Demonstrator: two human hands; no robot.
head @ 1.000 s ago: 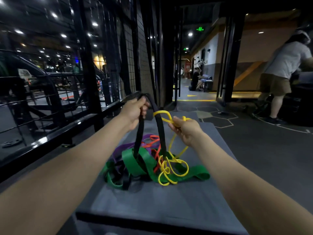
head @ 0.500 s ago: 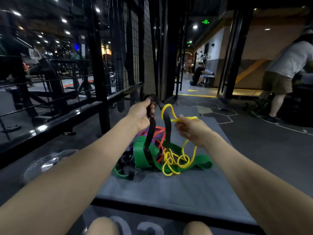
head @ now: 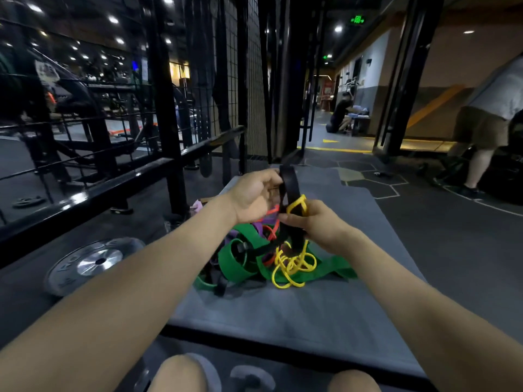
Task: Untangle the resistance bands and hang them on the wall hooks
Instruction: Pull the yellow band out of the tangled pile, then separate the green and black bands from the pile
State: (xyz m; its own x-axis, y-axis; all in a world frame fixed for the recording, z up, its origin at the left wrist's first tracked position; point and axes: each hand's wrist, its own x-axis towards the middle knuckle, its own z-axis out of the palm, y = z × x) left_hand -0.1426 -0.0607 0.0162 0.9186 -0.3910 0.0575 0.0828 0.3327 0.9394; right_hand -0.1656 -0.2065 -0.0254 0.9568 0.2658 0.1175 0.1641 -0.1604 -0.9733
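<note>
One black band (head: 288, 190) — upright, lengthwise vertical

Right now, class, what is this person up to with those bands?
A person is working at a tangle of resistance bands on a grey mat. The left hand grips the top of a black band, lifted above the heap. The right hand pinches a loop of the yellow band beside it. Green, purple and orange bands lie knotted below. Nothing is hung yet.
</note>
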